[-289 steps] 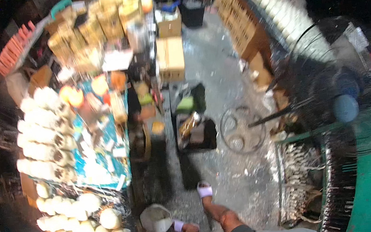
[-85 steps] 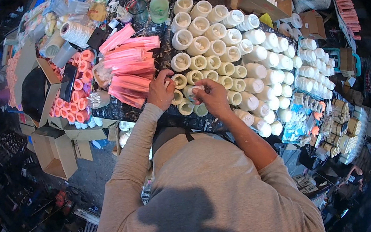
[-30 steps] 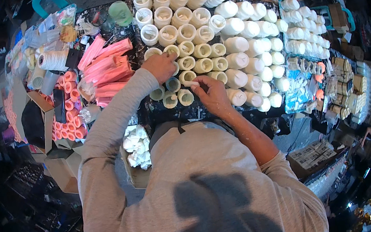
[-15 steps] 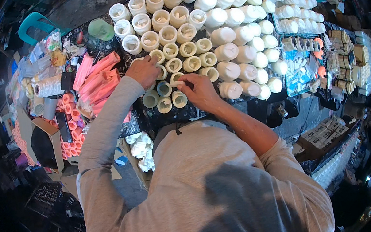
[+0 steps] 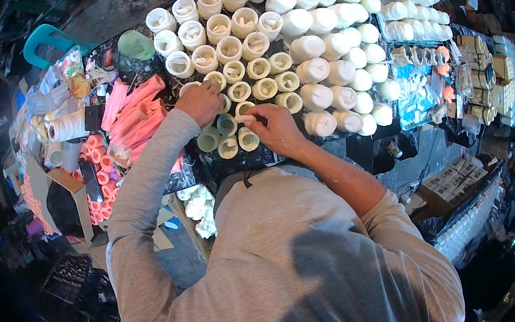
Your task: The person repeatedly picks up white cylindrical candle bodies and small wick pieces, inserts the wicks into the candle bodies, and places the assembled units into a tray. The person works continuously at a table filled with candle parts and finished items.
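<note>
Between the thumb and fingers of my right hand is a small pale strip, held above the near rows of hollow cream cups. A cream cup stands just below it. My left hand reaches over the left edge of these rows, fingers curled at the cup rims; what they grip, if anything, is hidden. Several cups farther back, such as a larger cream cup, have pale strips inside. Right of the cups stand rows of solid white candles, some with wicks showing.
Pink tubes lie in a pile to the left, near a spool of white cord. A green translucent bag sits at the back left. Farther right are a blue tray and more white candles. Crumpled white material fills a box below the table.
My right hand, still pinching the pale strip, has shifted very slightly to the left. My left hand stays over the same cups. The whole view has tilted a little.
</note>
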Demonstrator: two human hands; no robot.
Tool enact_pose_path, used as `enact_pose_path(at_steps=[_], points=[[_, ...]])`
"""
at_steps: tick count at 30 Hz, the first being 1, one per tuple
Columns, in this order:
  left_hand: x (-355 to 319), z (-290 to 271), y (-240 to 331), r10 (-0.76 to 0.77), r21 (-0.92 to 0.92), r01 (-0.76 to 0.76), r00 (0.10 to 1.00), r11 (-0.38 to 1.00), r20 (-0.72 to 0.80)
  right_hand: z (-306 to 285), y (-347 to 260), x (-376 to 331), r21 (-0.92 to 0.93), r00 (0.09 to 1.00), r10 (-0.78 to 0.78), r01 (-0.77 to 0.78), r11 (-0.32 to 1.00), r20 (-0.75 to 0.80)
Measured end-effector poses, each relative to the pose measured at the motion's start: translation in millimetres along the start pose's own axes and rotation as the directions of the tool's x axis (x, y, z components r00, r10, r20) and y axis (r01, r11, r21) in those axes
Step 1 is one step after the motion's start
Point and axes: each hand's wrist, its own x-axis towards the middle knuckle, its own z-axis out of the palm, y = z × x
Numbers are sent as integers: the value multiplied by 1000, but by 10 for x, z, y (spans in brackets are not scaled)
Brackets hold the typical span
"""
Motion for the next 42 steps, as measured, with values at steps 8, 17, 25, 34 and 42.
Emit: enact_pose_path(at_steps=[8,17,25,34,42], points=[[144,0,-17,-115,-116,128,987,985,112,78,-44,97,-31,1000,-25,24,999,-12],[313,-21,-127,-173,-266,224,964,938,201,476,15,415,13,995,99,-99,995,-21],[325,-80,-150,-188,-342,261,954,903,232,513,62,456,-78,987,27,-40,996,-158],[390,-124,-149,-181,-336,251,957,908,227,660,204,508,-28,996,93,-93,995,10],[401,-202,-91,-172,-330,237,961,914,214,594,100,487,-128,993,24,-39,991,-119]])
